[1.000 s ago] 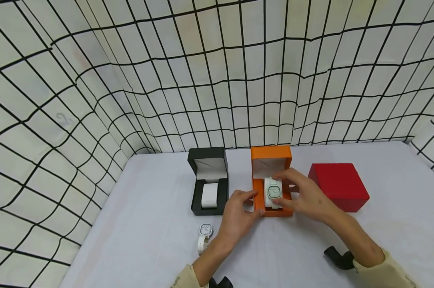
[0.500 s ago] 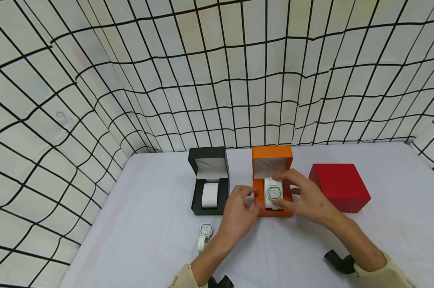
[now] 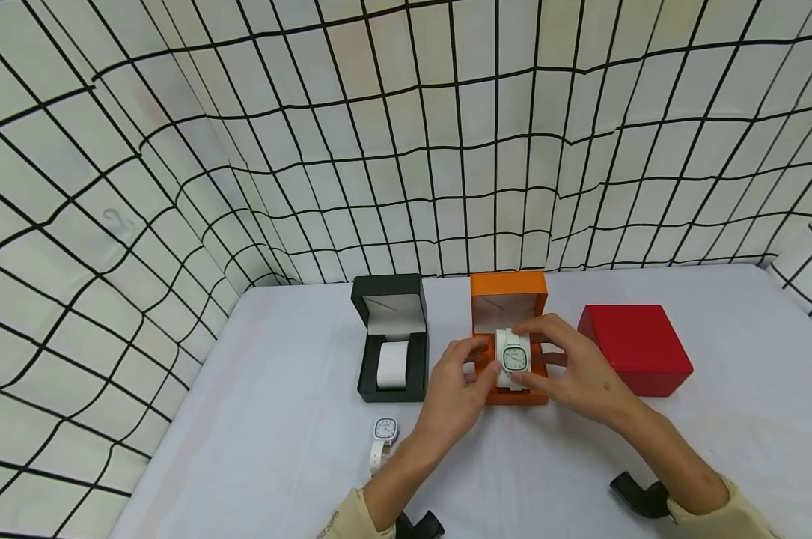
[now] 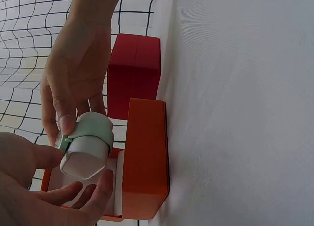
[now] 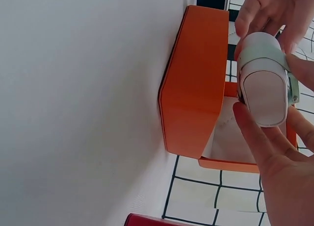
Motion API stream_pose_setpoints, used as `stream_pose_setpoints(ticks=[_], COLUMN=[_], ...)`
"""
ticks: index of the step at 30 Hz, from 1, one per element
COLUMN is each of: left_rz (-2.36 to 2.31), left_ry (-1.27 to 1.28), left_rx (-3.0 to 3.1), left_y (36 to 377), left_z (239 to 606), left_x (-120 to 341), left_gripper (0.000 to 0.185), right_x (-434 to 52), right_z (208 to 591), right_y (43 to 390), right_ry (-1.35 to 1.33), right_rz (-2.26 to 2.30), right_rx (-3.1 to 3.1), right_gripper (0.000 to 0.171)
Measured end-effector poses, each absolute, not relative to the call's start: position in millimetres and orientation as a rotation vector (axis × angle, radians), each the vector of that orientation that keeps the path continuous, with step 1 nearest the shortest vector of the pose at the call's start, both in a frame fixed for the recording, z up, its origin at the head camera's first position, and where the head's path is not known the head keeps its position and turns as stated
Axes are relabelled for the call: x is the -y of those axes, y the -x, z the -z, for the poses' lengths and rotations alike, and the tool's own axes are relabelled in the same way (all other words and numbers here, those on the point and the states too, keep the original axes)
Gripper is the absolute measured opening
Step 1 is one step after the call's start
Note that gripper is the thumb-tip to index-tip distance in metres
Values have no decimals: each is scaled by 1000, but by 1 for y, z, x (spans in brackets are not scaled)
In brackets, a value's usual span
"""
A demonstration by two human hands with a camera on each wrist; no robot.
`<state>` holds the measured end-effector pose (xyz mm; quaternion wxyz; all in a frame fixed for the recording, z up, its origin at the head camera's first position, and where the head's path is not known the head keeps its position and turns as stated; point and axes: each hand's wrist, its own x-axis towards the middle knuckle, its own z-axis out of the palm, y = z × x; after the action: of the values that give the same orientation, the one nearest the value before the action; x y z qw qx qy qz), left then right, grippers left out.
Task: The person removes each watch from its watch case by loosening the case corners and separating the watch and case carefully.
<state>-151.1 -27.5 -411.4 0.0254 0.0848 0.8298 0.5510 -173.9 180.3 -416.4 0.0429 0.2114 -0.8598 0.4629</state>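
A pale green wristwatch point(image 3: 515, 358) with a square dial is strapped round a white cushion point(image 4: 83, 160). The cushion is raised above the base of the open orange watch box point(image 3: 510, 284). My right hand point(image 3: 584, 370) holds the watch and cushion, its fingers at the far end and its thumb at the near end. From the other side, my left hand point(image 3: 456, 393) has its thumb by the watch case and its fingers curled under the cushion. In the right wrist view, both hands surround the cushion point(image 5: 265, 96). Some fingertips are hidden behind it.
An open dark watch box point(image 3: 388, 286) with a bare white cushion stands left of the orange one. A closed red box point(image 3: 638, 340) is at the right. Another white watch point(image 3: 385, 430) lies beside my left forearm. Black wire mesh point(image 3: 406, 150) backs the white table.
My left hand has left the orange box's left edge and moved right, to the cushion. The watch and cushion have shifted slightly, held by my right hand.
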Motion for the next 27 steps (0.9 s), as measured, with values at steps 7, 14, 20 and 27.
stream_pose_setpoints(ticks=[7, 14, 20, 27], left_rz=[-1798, -1834, -1876, -1895], left_ry=[-220, -198, -220, -216], left_rx=[-2445, -2327, -2229, -2205], left_y=[151, 153, 153, 154], left_z=[412, 411, 410, 412], left_x=[28, 34, 35, 35], left_gripper=[47, 60, 57, 51], right_x=[-179, -178, -178, -179], right_z=[415, 413, 412, 412], right_y=[171, 169, 167, 165], right_ry=[-634, -627, -633, -653], right_rz=[-1442, -1463, -1471, -1485], right_rx=[2617, 2610, 2619, 2631], right_gripper=[62, 63, 64, 65])
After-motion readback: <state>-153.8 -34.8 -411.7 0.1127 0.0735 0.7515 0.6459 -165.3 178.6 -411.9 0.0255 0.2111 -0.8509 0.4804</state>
